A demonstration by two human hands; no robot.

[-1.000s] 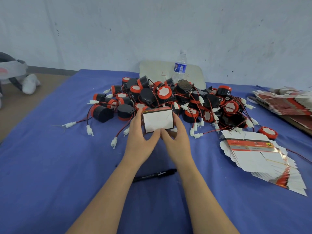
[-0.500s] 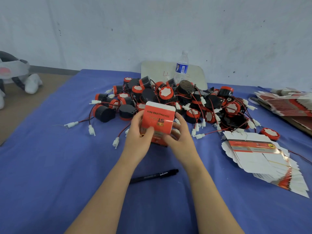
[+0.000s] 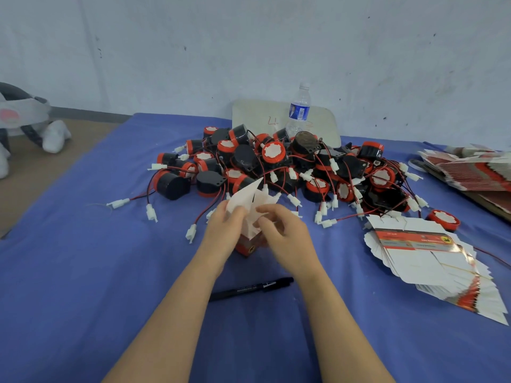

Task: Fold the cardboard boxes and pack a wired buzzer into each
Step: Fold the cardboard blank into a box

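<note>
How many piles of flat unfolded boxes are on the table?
2. One fanned pile lies right of the half-folded box; the other pile sits at the far right edge, cut off by the frame, so more may be hidden.

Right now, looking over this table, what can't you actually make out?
Inside of the box: head view, covered by the left hand, right hand and raised white flaps; any buzzer inside is unseen.
Print on the flat cartons: head view, too small and blurred.
Far carton stack: cut off by the right edge.
Grey-white object: cut off by the left edge.
</note>
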